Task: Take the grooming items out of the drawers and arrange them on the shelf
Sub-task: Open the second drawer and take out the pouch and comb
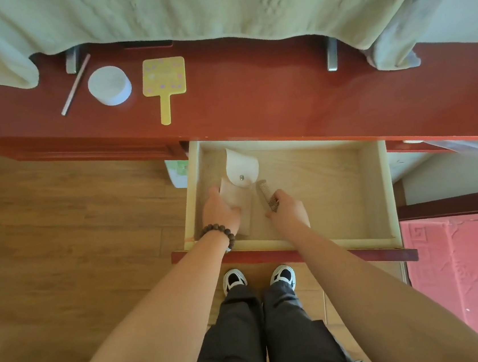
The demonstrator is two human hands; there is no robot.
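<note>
1. You are partway through: three items already lie on the red shelf [252, 102] near its left end. They are a thin stick [75, 85], a white round jar [109, 85] and a yellow hand mirror [164, 83], set side by side and apart from one another.
2. Still to be moved are the things in the open drawer [375, 189]: a beige pouch [238, 201] with a white snap flap, and a brown comb [268, 197]. Both sit in the drawer's left half, toward its front edge; the right half shows bare bottom.
3. Your left hand [220, 211], the one with the bead bracelet [218, 235], rests on the pouch with the thumb curled over its front part, apparently holding it against the drawer floor.
4. Your right hand [289, 212] pinches the comb's near end between thumb and fingers; the far end points at the pouch's flap, just beside it.
5. Both forearms reach down over the drawer's front edge, wrists low inside it.
6. I judge the comb is next to go up, then the pouch.
</note>
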